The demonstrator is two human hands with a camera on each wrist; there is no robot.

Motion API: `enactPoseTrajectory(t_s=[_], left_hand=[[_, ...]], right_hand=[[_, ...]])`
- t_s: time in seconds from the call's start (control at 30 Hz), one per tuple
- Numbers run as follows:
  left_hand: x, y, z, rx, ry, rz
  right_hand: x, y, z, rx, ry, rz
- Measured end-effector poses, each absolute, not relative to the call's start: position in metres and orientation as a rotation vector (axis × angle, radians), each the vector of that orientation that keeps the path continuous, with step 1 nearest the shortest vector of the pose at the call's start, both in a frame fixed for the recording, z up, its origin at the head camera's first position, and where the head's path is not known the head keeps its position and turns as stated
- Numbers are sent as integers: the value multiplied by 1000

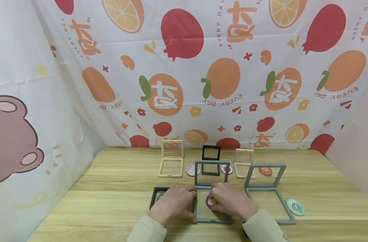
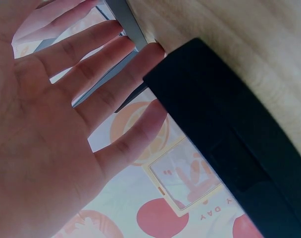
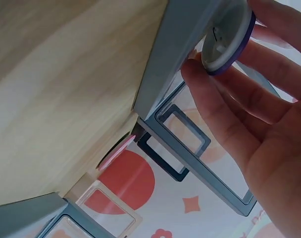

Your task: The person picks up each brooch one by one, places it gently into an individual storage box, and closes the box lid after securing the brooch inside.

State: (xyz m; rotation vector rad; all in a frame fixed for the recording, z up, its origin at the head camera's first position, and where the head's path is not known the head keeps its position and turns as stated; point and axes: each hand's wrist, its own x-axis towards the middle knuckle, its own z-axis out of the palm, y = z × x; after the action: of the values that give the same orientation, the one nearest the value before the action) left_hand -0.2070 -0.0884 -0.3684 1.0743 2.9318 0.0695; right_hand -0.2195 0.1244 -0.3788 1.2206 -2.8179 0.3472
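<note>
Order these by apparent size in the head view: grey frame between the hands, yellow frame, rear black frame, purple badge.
1. Grey frame
2. Yellow frame
3. Rear black frame, partly behind the grey one
4. Purple badge, partly covered by the right hand

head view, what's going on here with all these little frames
A person's right hand pinches a purple-edged badge over the lower panel of the middle gray frame, which stands open. The left hand is at that frame's left edge, partly covering a dark frame. To the right, another gray frame stands open, with a green badge beside it. Three more open frames stand farther back.
</note>
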Motion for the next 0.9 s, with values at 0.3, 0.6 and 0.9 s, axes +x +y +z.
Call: enactPoseTrajectory(t_s=[0.3,0.6,0.9], left_hand=[[-207,-88,-369,1070,2930,57],[-209,-88,-371,1095,2934,39],[-209,-89,-372,1114,2945,34]], right_hand=[[-218,122,-383,1208,-2794,305],[-221,120,-386,1202,-2798,350],[-222,125,-376,1260,-2898,450]])
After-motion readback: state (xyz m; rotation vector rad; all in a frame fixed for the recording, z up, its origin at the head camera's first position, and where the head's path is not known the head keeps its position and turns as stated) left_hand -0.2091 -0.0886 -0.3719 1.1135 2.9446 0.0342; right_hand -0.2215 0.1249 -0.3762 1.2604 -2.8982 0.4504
